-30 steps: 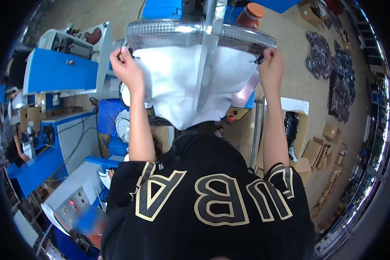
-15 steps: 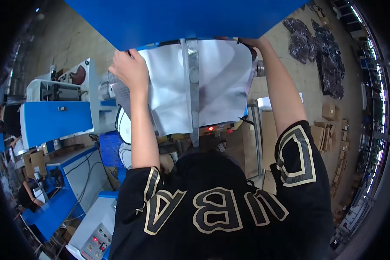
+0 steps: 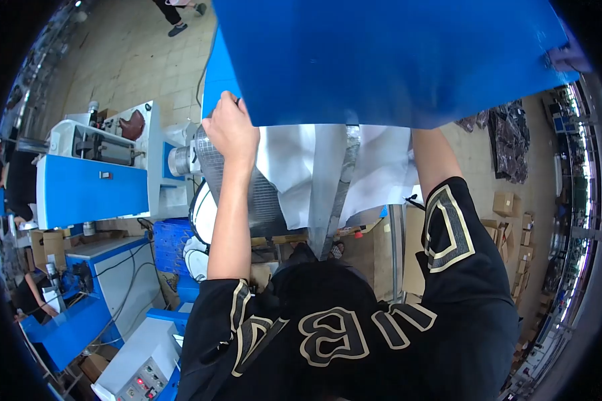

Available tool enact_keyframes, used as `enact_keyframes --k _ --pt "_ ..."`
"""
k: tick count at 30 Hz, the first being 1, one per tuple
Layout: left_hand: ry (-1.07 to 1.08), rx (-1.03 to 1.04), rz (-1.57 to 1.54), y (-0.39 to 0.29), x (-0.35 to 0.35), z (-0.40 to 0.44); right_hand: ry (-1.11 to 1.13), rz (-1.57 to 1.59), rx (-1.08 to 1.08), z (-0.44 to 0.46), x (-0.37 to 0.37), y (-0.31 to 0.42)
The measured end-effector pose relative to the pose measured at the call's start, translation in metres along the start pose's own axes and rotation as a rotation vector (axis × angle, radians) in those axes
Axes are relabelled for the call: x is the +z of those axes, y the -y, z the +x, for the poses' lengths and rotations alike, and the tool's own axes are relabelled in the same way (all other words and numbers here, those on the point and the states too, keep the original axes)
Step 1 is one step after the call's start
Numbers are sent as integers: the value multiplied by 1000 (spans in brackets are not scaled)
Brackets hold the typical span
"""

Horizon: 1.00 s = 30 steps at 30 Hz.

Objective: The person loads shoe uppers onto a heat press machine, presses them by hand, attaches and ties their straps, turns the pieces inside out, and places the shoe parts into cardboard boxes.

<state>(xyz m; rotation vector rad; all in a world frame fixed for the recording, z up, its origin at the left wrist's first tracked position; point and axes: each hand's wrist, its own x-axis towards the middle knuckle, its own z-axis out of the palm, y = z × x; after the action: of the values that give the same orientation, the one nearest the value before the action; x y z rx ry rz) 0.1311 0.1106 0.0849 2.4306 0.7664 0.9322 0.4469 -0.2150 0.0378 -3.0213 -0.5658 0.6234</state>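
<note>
A white sheet (image 3: pixel 291 164) lies over a drum with a grid pattern (image 3: pixel 264 207), and a grey metal bar (image 3: pixel 341 180) runs down in front of it. My left hand (image 3: pixel 231 130) is at the drum's upper left edge, fingers curled; what it grips, if anything, is too small to make out. The large blue panel (image 3: pixel 394 60) covers the top of the view and hides my right hand. Only my right forearm shows, beside the sheet's right edge.
To the left stands a blue and white machine (image 3: pixel 93 187), with a control box (image 3: pixel 144 374) below. Cardboard boxes (image 3: pixel 506 204) and dark plastic-wrapped bundles (image 3: pixel 508 144) are on the floor at right. Another person's legs (image 3: pixel 170 13) show at the upper left.
The blue panel has come into view and now covers the upper right. My right hand has passed out of sight behind it. The sheet's lower edge has shifted, and more of the drum shows at left.
</note>
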Motion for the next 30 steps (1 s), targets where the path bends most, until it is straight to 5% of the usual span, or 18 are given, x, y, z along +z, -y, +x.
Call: enact_keyframes --k 21,30 --pt "50 -11 125 18 -12 10 -39 204 76 -12 19 -16" --pt "365 -102 274 49 -23 36 -258 757 98 -83 30 -27"
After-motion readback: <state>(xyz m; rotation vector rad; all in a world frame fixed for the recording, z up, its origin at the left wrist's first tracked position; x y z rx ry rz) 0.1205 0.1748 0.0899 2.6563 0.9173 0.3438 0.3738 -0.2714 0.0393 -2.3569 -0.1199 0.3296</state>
